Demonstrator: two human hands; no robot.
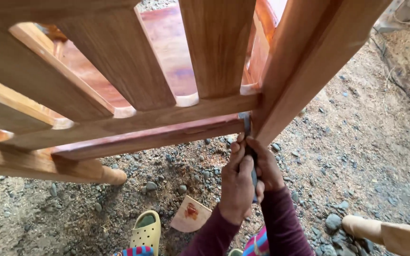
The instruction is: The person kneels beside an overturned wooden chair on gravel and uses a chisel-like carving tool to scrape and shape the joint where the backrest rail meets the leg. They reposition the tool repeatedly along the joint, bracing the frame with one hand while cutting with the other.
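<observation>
A wooden chair frame (134, 121) with vertical back slats fills the upper view, tipped over gravel ground. My left hand (237, 185) and my right hand (267, 167) are clasped together around a thin dark metal tool (246, 124). Its blade tip sits in the joint where a reddish lower rail (157, 137) meets the thick side post (304, 71). Both sleeves are dark maroon. Most of the tool's handle is hidden inside my fists.
Gravel and sawdust cover the ground. A small wooden offcut with a red stain (190, 214) lies by my yellow clog (145, 230). A rounded chair leg (112, 176) ends at the left, and another wooden leg (385, 233) lies at the lower right.
</observation>
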